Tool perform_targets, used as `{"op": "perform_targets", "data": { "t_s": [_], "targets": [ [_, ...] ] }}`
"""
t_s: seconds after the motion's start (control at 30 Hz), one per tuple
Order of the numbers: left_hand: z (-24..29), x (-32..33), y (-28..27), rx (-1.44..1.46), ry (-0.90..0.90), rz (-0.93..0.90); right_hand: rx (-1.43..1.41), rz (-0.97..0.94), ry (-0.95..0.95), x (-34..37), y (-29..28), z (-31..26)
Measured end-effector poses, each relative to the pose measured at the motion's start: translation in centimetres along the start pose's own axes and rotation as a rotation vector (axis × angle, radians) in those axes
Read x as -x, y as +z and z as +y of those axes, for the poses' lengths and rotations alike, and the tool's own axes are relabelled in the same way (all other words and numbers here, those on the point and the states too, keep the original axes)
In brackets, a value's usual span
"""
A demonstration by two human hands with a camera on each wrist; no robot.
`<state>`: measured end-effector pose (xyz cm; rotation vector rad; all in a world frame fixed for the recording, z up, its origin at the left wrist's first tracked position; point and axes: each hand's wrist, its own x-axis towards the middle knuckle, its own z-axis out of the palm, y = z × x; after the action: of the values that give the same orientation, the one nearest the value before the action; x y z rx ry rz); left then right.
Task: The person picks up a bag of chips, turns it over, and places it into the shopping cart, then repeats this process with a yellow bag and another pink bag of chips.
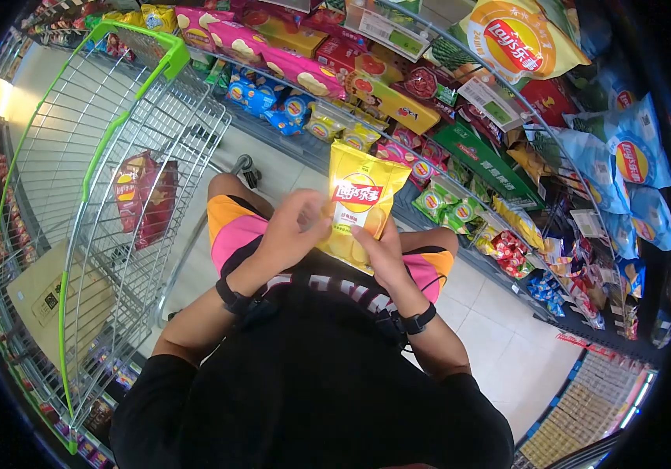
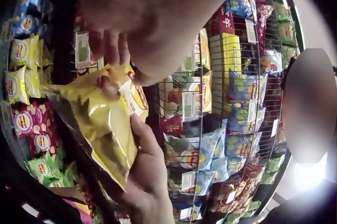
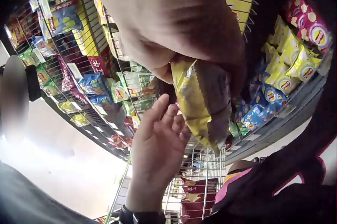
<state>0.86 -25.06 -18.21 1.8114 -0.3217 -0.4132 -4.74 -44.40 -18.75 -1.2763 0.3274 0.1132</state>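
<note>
A yellow Lay's potato chip bag (image 1: 360, 205) is held upright above the lap in the head view. My right hand (image 1: 385, 256) grips its lower right side, the thumb across the printed front. Just left of the bag, my left hand (image 1: 296, 224) is raised with loosely bent fingers. The right wrist view shows the left hand (image 3: 158, 147) beside the bag (image 3: 200, 100), fingers relaxed and nothing in the palm. In the left wrist view, the left hand (image 2: 152, 18) overlaps the top of the bag (image 2: 100, 121), while the right hand (image 2: 150, 174) holds it from below.
A wire shopping cart (image 1: 106, 125) with green trim stands on the left, holding dark red snack bags (image 1: 146, 197) and a tan paper bag (image 1: 58, 301). Shelves of chip bags (image 1: 300, 69) run across the front and right. Pale tiled floor (image 1: 500, 344) lies to the right.
</note>
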Motion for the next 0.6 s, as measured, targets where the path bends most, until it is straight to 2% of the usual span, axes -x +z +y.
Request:
{"op": "perform_targets", "data": {
  "t_s": [0.1,0.2,0.33,0.37,0.47,0.53,0.6],
  "targets": [
    [1.3,0.4,0.6,0.049,0.112,-0.141,0.047,0.018,-0.042,-0.1,0.1,-0.3],
    [2.4,0.4,1.0,0.01,0.124,-0.119,0.063,-0.074,-0.08,-0.2,0.1,-0.5],
    [1.8,0.0,0.9,0.052,0.026,-0.021,0.107,-0.261,-0.152,0.0,0.7,-0.6],
    [1.6,-0.1,0.6,0.06,-0.005,-0.001,0.031,-0.309,-0.051,0.6,0.9,-1.1],
    [1.7,-0.5,0.0,0.164,-0.034,0.054,0.235,-0.394,-0.102,1.4,1.3,-2.1],
    [0.8,-0.8,-0.4,0.141,0.007,0.066,0.245,-0.452,-0.09,1.4,1.2,-2.3],
    [0.5,-1.0,-0.8,0.165,-0.038,0.065,0.309,-0.488,-0.082,1.1,0.7,-2.4]
  ]
}}
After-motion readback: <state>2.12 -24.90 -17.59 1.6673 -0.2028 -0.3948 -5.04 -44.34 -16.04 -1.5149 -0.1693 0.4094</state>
